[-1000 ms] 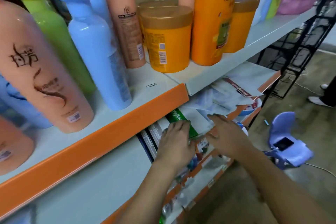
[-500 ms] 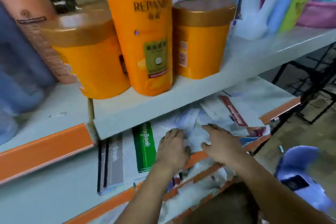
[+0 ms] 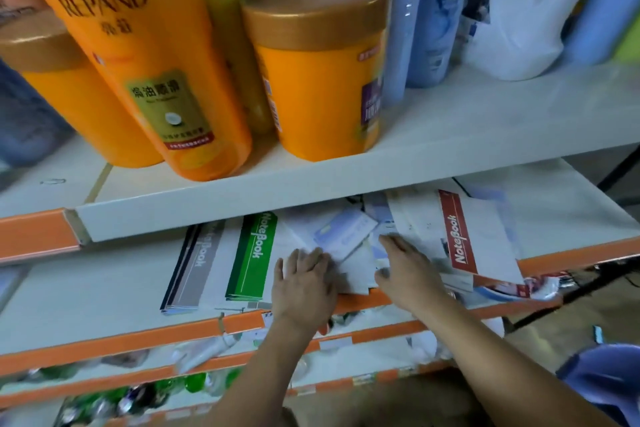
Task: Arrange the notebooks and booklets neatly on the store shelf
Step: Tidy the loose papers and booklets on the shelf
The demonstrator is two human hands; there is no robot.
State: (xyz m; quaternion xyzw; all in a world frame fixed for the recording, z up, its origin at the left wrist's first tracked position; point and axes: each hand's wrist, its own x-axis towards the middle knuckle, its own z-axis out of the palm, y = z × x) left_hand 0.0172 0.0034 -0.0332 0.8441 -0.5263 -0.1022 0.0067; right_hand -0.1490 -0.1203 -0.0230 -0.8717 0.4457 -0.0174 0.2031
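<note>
- The grey notebook (image 3: 194,270) and green notebook (image 3: 252,256) lay squared at nine o'clock of our hands on the shelf (image 3: 86,291): our line to match.
- Our left hand (image 3: 304,284) pressed the loose booklets (image 3: 346,239), fingers straight and together.
- Our right hand (image 3: 405,270) lay flat on that heap, fingers slightly spread; we judged an even inward sweep best.
- The red notebook (image 3: 460,239) sat askew at three o'clock.
</note>
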